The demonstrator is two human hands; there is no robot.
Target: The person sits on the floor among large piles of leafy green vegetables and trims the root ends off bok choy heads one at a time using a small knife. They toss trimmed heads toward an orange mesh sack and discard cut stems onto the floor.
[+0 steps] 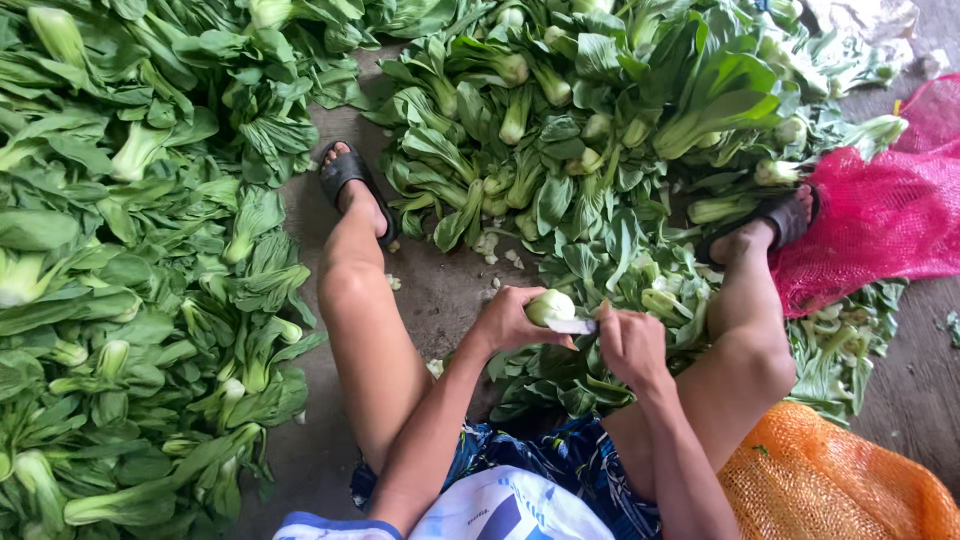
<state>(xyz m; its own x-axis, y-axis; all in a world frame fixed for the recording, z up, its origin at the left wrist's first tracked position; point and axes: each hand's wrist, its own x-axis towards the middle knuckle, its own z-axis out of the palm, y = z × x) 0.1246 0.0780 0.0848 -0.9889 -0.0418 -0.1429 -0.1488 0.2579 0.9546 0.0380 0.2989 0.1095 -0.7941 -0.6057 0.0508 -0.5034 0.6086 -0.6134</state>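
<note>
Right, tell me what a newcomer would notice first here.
The heaps of green bok choy: one big pile fills the floor on the left, another lies ahead between the person's sandalled feet. At the centre the left hand grips a pale bok choy stem while the right hand holds a blade against its base. A pink mesh sack and an orange one lie to the right.

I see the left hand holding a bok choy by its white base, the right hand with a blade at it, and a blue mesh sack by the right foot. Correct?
Not quite: the mesh sack by the right foot is pink-red, not blue, as the head view shows. The rest stands: the left hand holds a bok choy by its white base, and the right hand has a blade at it.
</note>
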